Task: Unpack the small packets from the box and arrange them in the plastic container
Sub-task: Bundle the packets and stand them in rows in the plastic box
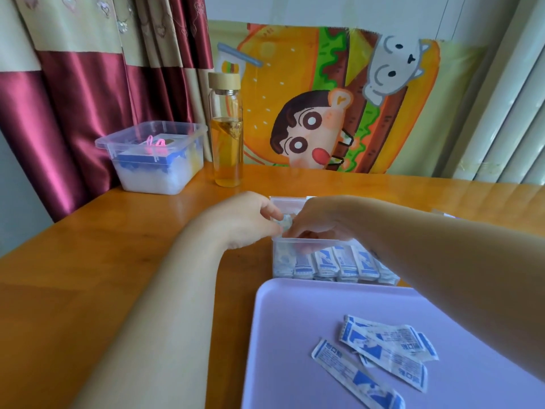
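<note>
The left hand [247, 219] pinches a small packet [285, 223] just above the left rim of the clear container [309, 240], where a row of packets [339, 264] stands up inside. The right hand [321, 222] dips its fingers into the container, but they look blurry behind the wall, so I cannot tell if they hold anything. A few loose packets [383, 346] lie on the purple tray [289, 335], which is cut off at the bottom.

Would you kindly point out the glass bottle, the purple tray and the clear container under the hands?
glass bottle [227, 152], head view, liquid-filled body.
purple tray [295, 335], head view, bare surface.
clear container [330, 240], head view, near rim.
</note>
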